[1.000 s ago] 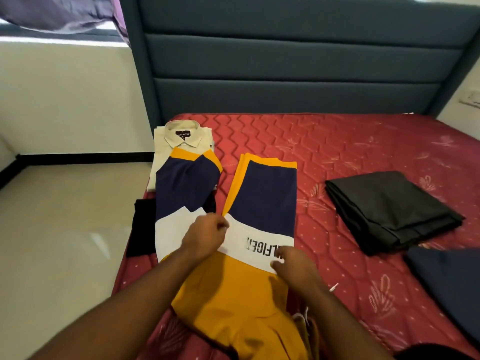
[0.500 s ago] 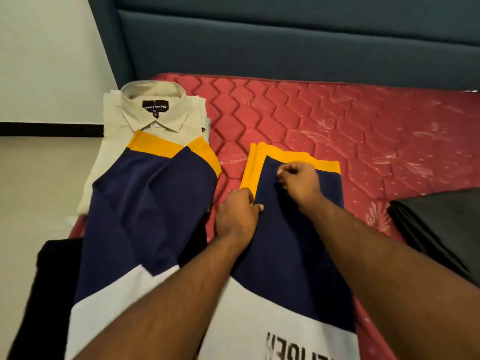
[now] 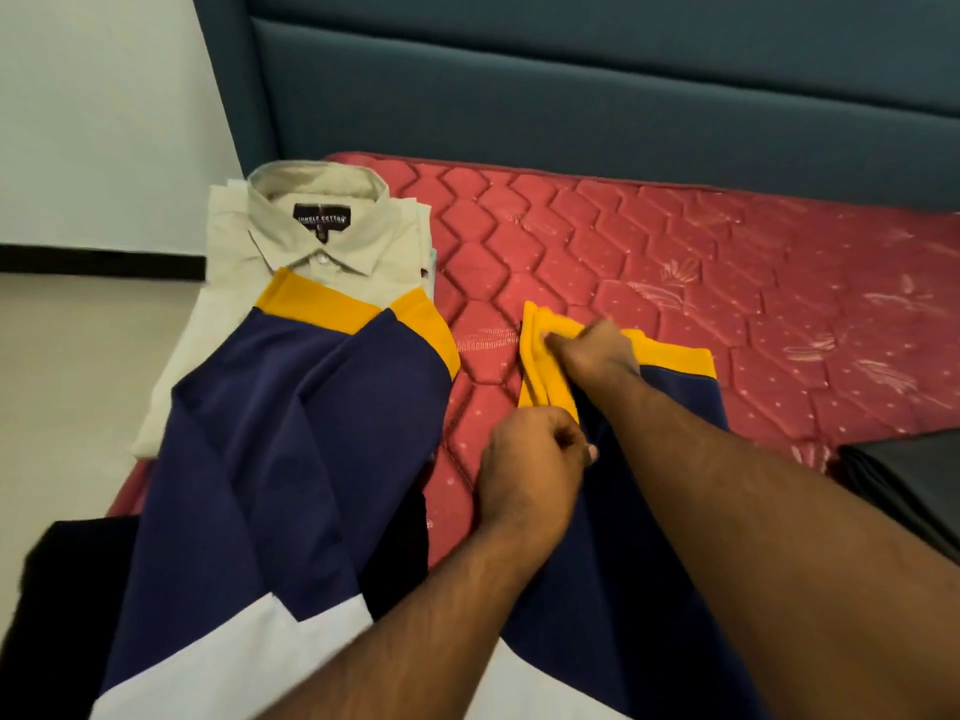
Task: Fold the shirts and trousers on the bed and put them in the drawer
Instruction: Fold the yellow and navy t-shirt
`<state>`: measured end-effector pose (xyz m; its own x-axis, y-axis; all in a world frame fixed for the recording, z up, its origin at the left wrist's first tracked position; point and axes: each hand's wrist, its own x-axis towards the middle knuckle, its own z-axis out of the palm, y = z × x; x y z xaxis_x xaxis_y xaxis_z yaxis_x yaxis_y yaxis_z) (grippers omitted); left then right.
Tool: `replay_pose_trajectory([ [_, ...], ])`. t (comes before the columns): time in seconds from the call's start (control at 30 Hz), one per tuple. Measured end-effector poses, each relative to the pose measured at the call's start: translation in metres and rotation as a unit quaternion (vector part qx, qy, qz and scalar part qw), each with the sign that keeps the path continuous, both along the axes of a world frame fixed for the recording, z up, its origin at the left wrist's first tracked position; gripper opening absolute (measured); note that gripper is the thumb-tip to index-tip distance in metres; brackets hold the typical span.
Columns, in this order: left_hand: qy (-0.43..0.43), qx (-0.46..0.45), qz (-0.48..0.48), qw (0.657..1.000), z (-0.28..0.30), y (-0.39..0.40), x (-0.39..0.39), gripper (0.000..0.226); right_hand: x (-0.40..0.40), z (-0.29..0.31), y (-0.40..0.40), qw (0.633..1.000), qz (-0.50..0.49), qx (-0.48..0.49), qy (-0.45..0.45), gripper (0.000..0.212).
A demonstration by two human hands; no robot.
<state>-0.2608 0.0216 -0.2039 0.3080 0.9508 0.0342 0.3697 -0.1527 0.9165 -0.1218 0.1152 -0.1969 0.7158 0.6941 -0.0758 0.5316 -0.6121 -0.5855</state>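
- Your right hand (image 3: 597, 350) reaches furthest up the bed; its fingers are curled and pinch the bunched yellow cuff (image 3: 545, 366) at the far end of the right leg of the trousers (image 3: 311, 433); the forearm runs in from the lower right, lying over that leg.
- Your left hand (image 3: 535, 470) sits just below the cuff, knuckles up, fingers curled in and pinching the navy cloth at the leg's inner edge; its forearm crosses up from the bottom middle.
- The two hands are close together, one above the other, not touching.
- The trousers lie flat on the red mattress (image 3: 675, 283), legs spread apart, navy with yellow cuffs and a white band nearest you.
- The left leg's cuff rests on a folded beige shirt (image 3: 234, 262) at the mattress's left edge; the black label inside its collar reads something like "JUNGLE COTTON", though the print is small and soft.
- A black garment (image 3: 52, 589) lies under the left leg, lower left; a folded dark garment (image 3: 909, 485) sits at the right edge.
- A teal padded headboard (image 3: 571, 96) stands behind the mattress.
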Motion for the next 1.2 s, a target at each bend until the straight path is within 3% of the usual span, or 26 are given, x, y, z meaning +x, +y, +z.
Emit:
replay_pose_trajectory([
  [0.07, 0.021, 0.026, -0.007, 0.999, 0.004, -0.007, 0.003, 0.013, 0.000, -0.004, -0.002, 0.999, 0.031, -0.035, -0.011, 0.040],
  [0.17, 0.012, 0.027, 0.008, 1.000, 0.006, -0.005, 0.005, 0.010, -0.002, -0.004, 0.000, 1.000, -0.016, 0.008, 0.007, 0.027],
  [0.2, 0.012, 0.019, 0.009, 1.000, 0.006, -0.003, 0.005, 0.016, 0.000, -0.004, -0.002, 0.998, -0.043, 0.039, 0.020, 0.026],
  [0.27, 0.043, -0.007, -0.009, 0.999, 0.005, 0.002, 0.003, 0.051, 0.004, -0.001, -0.005, 0.987, -0.100, 0.114, 0.043, 0.023],
  [0.33, 0.087, -0.020, -0.029, 0.996, 0.010, 0.001, 0.002, 0.062, 0.013, 0.007, -0.010, 0.965, -0.153, 0.201, 0.071, 0.018],
  [0.43, 0.096, -0.020, -0.044, 0.994, 0.022, -0.008, 0.003, 0.049, 0.033, 0.033, -0.022, 0.904, -0.226, 0.330, 0.151, 0.009],
  [0.57, -0.029, -0.062, -0.142, 0.988, 0.038, -0.026, 0.013, 0.012, 0.073, 0.072, -0.051, 0.860, -0.285, 0.400, 0.139, 0.014],
  [0.67, -0.175, -0.187, -0.172, 0.951, 0.054, -0.038, 0.017, 0.029, 0.088, 0.094, -0.064, 0.858, -0.291, 0.410, 0.109, 0.008],
  [0.73, -0.225, -0.225, -0.161, 0.934, 0.059, -0.031, 0.012, 0.033, 0.077, 0.100, -0.052, 0.857, -0.229, 0.437, 0.150, 0.009],
  [0.83, -0.209, -0.233, -0.084, 0.946, 0.039, -0.011, -0.008, 0.016, 0.043, 0.086, -0.020, 0.899, -0.105, 0.374, 0.201, 0.014],
  [0.97, -0.134, -0.245, -0.010, 0.960, -0.009, 0.011, -0.041, 0.011, 0.001, 0.027, 0.025, 0.961, 0.011, 0.165, 0.224, 0.027],
  [1.1, -0.091, -0.165, 0.003, 0.982, -0.020, 0.019, -0.051, 0.019, -0.006, -0.002, 0.050, 0.977, 0.029, 0.087, 0.192, 0.014],
  [1.2, -0.063, -0.101, 0.022, 0.993, -0.022, 0.020, -0.055, 0.023, 0.009, 0.003, 0.049, 0.984, 0.052, 0.020, 0.168, 0.032],
])
